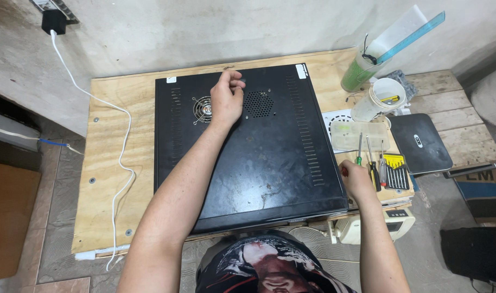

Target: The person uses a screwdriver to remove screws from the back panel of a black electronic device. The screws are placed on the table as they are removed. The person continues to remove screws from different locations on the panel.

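Black case point(269, 157) lying flat, filling the table point(104, 163) middle | left hand point(226, 97) closed, pinching something small at its far edge | right hand point(356, 179) gripping a screwdriver at its right edge; we are keeping the case steady.

There is one view. The camera sits on the person's head and looks steeply down and forward, toward the wall. It is close, about an arm's reach above the desk point(104, 163), and both hands and the person's shirt show.
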